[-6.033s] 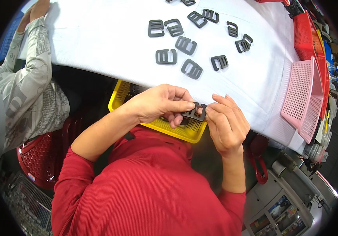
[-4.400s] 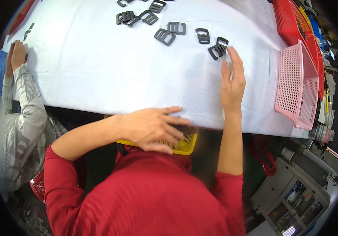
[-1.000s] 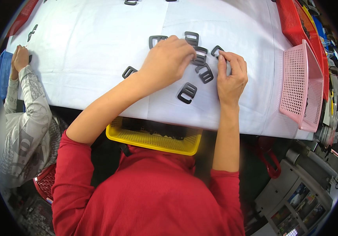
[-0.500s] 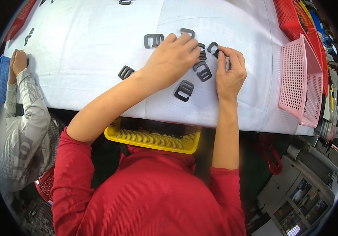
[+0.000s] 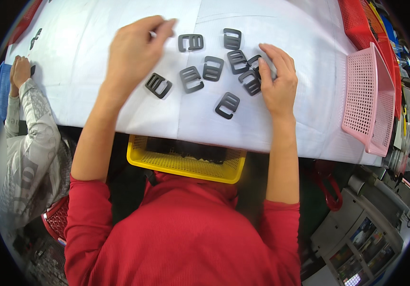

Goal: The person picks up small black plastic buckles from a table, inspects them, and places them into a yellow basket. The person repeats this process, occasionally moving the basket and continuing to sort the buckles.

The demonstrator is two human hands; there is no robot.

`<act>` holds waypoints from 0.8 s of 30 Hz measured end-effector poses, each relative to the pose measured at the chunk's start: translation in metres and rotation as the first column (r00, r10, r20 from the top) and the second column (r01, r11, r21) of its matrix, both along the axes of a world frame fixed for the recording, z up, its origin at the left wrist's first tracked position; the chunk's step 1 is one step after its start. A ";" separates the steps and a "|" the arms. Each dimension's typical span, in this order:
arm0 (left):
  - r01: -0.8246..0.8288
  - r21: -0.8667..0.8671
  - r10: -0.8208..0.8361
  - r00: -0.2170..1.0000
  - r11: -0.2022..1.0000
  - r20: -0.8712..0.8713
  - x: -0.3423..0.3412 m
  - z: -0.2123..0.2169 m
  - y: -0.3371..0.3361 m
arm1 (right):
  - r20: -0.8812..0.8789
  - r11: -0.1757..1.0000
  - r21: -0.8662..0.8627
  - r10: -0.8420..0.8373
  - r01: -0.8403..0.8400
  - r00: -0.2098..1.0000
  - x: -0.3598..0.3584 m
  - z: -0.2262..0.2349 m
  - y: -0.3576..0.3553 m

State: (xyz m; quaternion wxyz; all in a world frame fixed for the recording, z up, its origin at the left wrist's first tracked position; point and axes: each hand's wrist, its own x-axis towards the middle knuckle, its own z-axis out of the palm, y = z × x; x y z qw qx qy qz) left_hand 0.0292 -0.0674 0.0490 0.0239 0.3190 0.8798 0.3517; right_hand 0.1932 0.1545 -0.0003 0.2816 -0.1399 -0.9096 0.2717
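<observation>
Head view, looking down past a red-sleeved torso onto a white counter. The left hand hovers over the counter with its fingers curled and the fingertips drawn together near the far side; whether they pinch anything cannot be told, since the tips are blurred. The right hand lies palm-down on the counter, fingers loosely spread, its fingertips touching the right edge of a cluster of dark plastic buckles; two or three of these overlap and part of one is hidden under the fingers. The two hands are well apart, with the buckles between them. Separate buckles lie flat: one just beside the left fingertips, one farther right, two side by side and in the middle, one below the left hand, and one nearest the counter's front edge. A yellow mesh basket sits under the front edge, its far part hidden beneath the counter and its contents too dark to make out. A pink mesh basket stands tilted at the right, with a red basket behind it, cut off by the rim. At the left, another person's grey patterned sleeve and hand rest at the counter's corner, touching a small dark piece that is mostly hidden.
</observation>
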 end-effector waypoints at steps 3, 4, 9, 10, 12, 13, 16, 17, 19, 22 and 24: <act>-0.078 0.030 0.079 0.997 0.997 -0.027 -0.012 -0.008 -0.046 | 0.103 0.992 0.034 0.120 -0.124 0.987 -0.017 -0.001 -0.003; -0.093 0.045 0.095 0.995 0.995 -0.034 -0.013 -0.009 -0.057 | 0.153 0.987 0.062 0.134 -0.145 0.979 -0.023 0.000 -0.006; 0.108 -0.108 -0.113 0.993 0.988 -0.032 0.010 -0.027 -0.098 | 0.315 0.918 0.204 0.266 -0.339 0.911 -0.050 -0.003 -0.030; 0.147 -0.162 -0.155 0.987 0.976 -0.037 0.018 -0.029 -0.097 | 0.296 0.896 0.231 0.306 -0.379 0.905 -0.053 -0.003 -0.036; 0.236 -0.260 -0.250 0.968 0.936 -0.022 0.026 -0.033 -0.096 | 0.283 0.857 0.179 0.426 -0.484 0.859 -0.055 0.000 -0.048; 0.265 -0.222 -0.275 0.961 0.938 -0.016 0.028 -0.033 -0.095 | 0.274 0.833 0.154 0.481 -0.532 0.833 -0.054 0.002 -0.054; 0.369 -0.124 -0.375 0.927 0.921 -0.025 0.029 -0.035 -0.088 | 0.232 0.757 0.082 0.618 -0.648 0.751 -0.041 0.004 -0.071; 0.415 -0.114 -0.420 0.907 0.903 -0.025 0.031 -0.037 -0.087 | 0.225 0.730 0.046 0.658 -0.682 0.719 -0.035 0.004 -0.077; 0.509 -0.091 -0.513 0.858 0.856 -0.026 0.034 -0.039 -0.082 | 0.175 0.704 -0.057 0.705 -0.707 0.688 -0.021 0.010 -0.090; 0.639 -0.045 -0.640 0.769 0.768 -0.003 0.048 -0.036 -0.079 | 0.038 0.658 -0.292 0.733 -0.694 0.679 0.007 0.018 -0.109; 0.714 -0.001 -0.714 0.700 0.700 0.019 0.062 -0.030 -0.077 | -0.049 0.615 -0.427 0.717 -0.663 0.696 0.027 0.023 -0.120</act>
